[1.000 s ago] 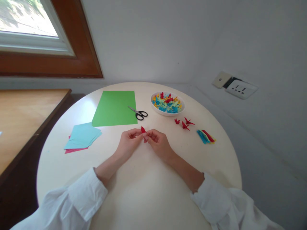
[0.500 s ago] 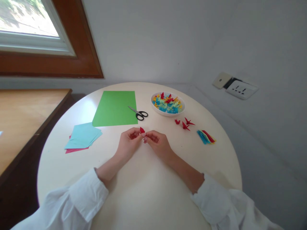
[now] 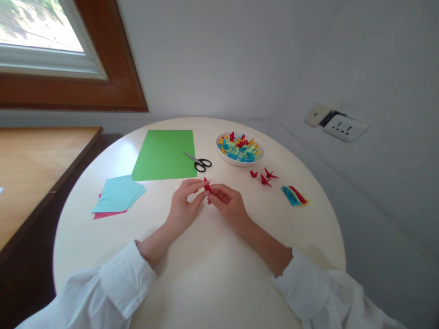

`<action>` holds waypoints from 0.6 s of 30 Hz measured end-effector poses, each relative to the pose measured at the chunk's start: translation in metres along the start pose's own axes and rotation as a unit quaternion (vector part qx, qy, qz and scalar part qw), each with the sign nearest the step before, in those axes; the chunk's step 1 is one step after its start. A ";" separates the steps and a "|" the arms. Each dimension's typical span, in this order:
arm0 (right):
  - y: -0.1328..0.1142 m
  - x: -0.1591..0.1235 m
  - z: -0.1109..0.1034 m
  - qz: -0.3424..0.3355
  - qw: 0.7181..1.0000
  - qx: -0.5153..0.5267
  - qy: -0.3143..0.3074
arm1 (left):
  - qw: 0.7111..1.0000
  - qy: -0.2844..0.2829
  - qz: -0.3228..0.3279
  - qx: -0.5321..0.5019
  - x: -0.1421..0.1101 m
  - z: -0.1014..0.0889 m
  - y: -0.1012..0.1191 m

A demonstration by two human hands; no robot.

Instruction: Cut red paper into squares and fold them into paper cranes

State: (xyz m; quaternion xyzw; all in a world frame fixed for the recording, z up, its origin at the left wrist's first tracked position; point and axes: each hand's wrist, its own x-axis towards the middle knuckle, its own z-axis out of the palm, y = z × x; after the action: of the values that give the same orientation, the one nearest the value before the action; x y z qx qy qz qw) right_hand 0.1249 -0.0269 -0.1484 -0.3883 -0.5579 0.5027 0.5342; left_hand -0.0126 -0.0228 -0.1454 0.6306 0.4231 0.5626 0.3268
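A small folded piece of red paper (image 3: 207,186) is pinched between my two hands over the middle of the white table. My left hand (image 3: 187,198) has its fingers and thumb closed on the paper's left side. From the other side, my right hand (image 3: 228,201) grips it between thumb and curled fingers. One pointed tip sticks up above the fingertips; the lower part is mostly hidden. Three red paper cranes (image 3: 265,180) lie to the right of my right hand.
Black-handled scissors (image 3: 200,163) rest partly on a green sheet (image 3: 168,155). A white bowl (image 3: 222,157) holds many coloured paper cranes. Light-blue paper squares (image 3: 120,194) lie over pink ones on the left. A bundle of coloured folded paper (image 3: 295,195) is at the right.
The red paper has turned more upright and shifted slightly right. My left fingers have stretched forward along it; my right hand has barely moved.
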 end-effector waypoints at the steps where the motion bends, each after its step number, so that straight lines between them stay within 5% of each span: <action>1: 0.000 0.000 0.000 -0.002 1.000 -0.001 0.000 | 1.000 0.000 -0.004 -0.009 0.000 0.000 0.000; 18: 0.002 0.000 -0.001 -0.028 0.999 -0.036 0.012 | 0.993 -0.003 -0.089 -0.077 0.002 0.002 0.003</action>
State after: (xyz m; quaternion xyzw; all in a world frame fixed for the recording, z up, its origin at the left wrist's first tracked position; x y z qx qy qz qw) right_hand 0.1257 -0.0259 -0.1505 -0.3978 -0.5795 0.4623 0.5405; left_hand -0.0105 -0.0223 -0.1421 0.5647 0.4318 0.5608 0.4245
